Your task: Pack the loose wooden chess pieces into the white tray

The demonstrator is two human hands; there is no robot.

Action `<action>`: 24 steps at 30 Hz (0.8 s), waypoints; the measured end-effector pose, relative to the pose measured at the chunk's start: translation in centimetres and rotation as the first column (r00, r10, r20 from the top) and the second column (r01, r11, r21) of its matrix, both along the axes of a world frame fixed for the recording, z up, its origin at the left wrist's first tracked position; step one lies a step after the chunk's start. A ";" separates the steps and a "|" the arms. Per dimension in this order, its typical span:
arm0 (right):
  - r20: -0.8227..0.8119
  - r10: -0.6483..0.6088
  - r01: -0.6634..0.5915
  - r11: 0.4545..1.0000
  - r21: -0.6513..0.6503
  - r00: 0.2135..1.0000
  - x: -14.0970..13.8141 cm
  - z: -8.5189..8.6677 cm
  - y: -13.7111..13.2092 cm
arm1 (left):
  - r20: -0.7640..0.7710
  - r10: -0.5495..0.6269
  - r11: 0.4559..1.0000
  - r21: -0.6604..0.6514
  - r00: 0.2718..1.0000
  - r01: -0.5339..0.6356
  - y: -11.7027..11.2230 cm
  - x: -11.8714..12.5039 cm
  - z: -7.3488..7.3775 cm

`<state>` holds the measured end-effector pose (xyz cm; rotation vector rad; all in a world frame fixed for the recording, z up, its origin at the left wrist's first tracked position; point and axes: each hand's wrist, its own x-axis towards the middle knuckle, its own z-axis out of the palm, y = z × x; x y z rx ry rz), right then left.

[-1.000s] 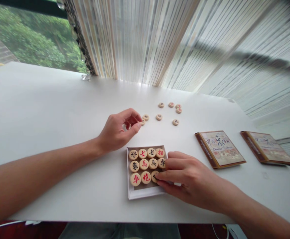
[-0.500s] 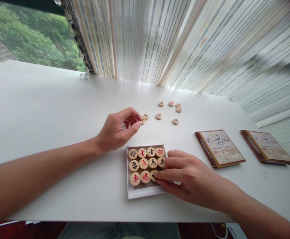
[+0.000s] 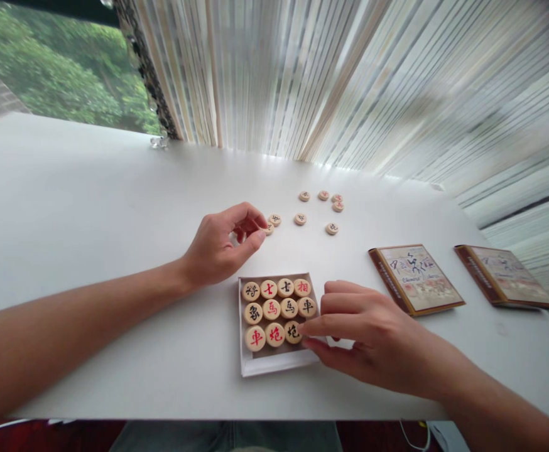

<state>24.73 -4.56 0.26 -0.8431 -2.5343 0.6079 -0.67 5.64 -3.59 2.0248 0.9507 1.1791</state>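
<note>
Evidently, the left hand pinches the edge of a loose piece between thumb and forefinger, on the far side of the tray. The tray shows eleven pieces, face up: the far and middle rows have four each, the near row three, its right end hidden by fingers. Eight lie outside, counting the pinched one, so a little over half of those in view appear to be in. A black-marked piece is just beside the pinched one; six more spread farther right. The right hand has its fingertips beside the near row's black piece; whether they grip anything, I cannot tell. Two boxes lie at right.
</note>
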 end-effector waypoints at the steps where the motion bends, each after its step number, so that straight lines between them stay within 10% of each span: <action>1: -0.012 -0.008 0.008 1.000 -0.005 1.000 0.1 0.1 0.0 | -0.003 -0.001 1.000 0.000 1.000 0.001 0.0 0.0 0.0; 12: -0.135 -0.173 0.185 0.980 0.080 0.976 1.6 0.8 1.3 | -0.029 0.008 1.000 0.017 1.000 -0.007 -0.1 -0.2 0.1; 19: -0.121 -0.569 0.582 0.801 0.143 0.813 3.6 0.6 3.8 | -0.055 0.016 0.996 0.091 0.998 -0.011 -0.2 -0.2 0.3; 24: 0.141 -0.670 0.648 0.741 0.174 0.729 5.3 -0.2 7.3 | -0.071 0.020 0.993 0.119 0.997 -0.011 -0.4 -0.2 0.7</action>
